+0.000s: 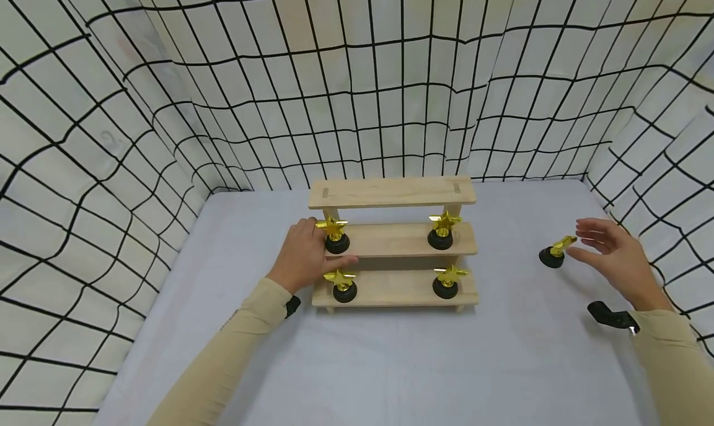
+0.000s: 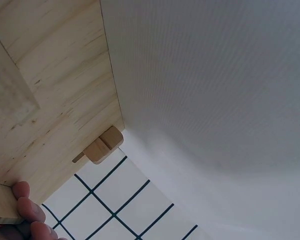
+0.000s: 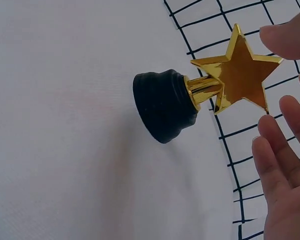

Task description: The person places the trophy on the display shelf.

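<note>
A three-tier wooden display shelf (image 1: 390,192) stands on the white-covered table. My left hand (image 1: 304,258) grips its left end at the middle tier, thumb across the front edge. In the left wrist view, fingertips (image 2: 31,209) curl round a board edge of the wooden shelf (image 2: 65,85). To the right, a gold star trophy (image 1: 552,257) with a black round base stands on the table. My right hand (image 1: 619,258) is beside it, thumb and fingers spread apart. In the right wrist view, the star trophy (image 3: 240,75) lies between the thumb and the fingers, which are not closed round it.
Two star trophies stand on the middle tier, left (image 1: 337,243) and right (image 1: 440,239). Two more stand on the lowest tier, left (image 1: 344,291) and right (image 1: 445,288). White walls with a black grid (image 1: 385,91) enclose the table (image 1: 390,364) at the back and both sides.
</note>
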`<action>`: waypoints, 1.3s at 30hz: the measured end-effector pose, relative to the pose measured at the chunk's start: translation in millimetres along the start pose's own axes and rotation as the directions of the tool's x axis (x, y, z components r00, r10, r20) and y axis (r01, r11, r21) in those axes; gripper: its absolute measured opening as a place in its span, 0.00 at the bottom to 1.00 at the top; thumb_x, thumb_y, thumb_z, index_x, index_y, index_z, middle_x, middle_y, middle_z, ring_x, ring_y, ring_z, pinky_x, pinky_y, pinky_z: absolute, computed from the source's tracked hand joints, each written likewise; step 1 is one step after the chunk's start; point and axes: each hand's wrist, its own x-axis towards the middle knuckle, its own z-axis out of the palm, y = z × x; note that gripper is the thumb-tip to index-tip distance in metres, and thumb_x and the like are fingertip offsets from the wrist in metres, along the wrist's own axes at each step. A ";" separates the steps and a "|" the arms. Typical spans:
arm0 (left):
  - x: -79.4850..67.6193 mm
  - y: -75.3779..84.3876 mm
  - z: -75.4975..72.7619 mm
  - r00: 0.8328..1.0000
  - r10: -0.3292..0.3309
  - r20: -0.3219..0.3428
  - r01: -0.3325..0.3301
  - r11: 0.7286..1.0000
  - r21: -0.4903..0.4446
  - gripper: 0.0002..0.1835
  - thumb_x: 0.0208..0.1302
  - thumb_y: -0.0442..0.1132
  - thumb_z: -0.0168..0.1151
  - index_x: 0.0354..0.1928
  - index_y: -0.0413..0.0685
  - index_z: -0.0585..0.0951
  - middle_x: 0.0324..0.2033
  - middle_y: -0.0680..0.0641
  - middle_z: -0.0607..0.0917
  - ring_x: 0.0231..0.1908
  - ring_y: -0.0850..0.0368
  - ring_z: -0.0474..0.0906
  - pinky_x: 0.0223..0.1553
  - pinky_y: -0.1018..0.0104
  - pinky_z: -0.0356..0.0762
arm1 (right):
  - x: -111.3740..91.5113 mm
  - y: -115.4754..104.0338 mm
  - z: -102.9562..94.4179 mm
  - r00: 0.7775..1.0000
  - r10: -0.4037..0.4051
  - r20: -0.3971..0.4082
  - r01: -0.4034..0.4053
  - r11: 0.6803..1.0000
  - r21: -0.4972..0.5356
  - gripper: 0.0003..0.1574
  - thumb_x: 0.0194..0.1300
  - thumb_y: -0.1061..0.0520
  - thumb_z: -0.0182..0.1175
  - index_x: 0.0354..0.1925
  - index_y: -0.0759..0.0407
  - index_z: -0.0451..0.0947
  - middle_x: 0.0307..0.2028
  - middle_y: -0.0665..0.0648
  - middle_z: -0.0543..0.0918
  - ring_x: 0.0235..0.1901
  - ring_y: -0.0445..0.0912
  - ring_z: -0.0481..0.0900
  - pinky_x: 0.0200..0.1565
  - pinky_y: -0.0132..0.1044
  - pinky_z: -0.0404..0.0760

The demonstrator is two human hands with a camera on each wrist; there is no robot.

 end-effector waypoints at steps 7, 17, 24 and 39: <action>1.6 -0.2 0.5 1.000 0.000 0.018 0.000 1.000 0.001 0.58 0.47 0.93 0.35 0.42 0.48 0.88 0.30 0.46 0.78 0.36 0.48 0.74 0.40 0.56 0.69 | -3.1 12.8 4.5 0.996 0.072 0.053 -0.071 0.997 -0.019 0.45 0.64 0.48 0.74 0.73 0.49 0.66 0.58 0.29 0.70 0.51 0.20 0.73 0.45 0.11 0.74; 0.8 2.5 -0.6 1.000 0.006 0.023 -0.006 1.000 0.014 0.63 0.46 0.94 0.28 0.43 0.45 0.88 0.30 0.46 0.77 0.35 0.48 0.72 0.39 0.57 0.68 | -5.3 28.8 17.3 0.994 0.079 0.077 -0.080 0.997 0.010 0.47 0.65 0.50 0.73 0.74 0.53 0.63 0.53 0.28 0.71 0.47 0.19 0.76 0.44 0.13 0.76; 0.2 2.4 -0.5 1.000 -0.002 0.027 0.001 1.000 0.019 0.65 0.45 0.94 0.25 0.46 0.46 0.87 0.31 0.46 0.77 0.36 0.48 0.72 0.41 0.57 0.68 | -3.8 34.5 22.1 0.995 0.053 0.089 -0.057 0.998 0.039 0.45 0.65 0.54 0.73 0.74 0.51 0.63 0.52 0.29 0.73 0.47 0.17 0.77 0.45 0.13 0.75; 0.0 -0.2 -0.1 0.999 -0.011 0.038 0.010 1.000 0.021 0.63 0.46 0.94 0.27 0.45 0.46 0.88 0.33 0.45 0.78 0.38 0.48 0.73 0.41 0.56 0.69 | -2.8 26.9 31.1 0.998 0.020 0.064 -0.020 1.000 -0.005 0.40 0.65 0.54 0.73 0.69 0.59 0.67 0.48 0.27 0.74 0.47 0.16 0.74 0.47 0.09 0.73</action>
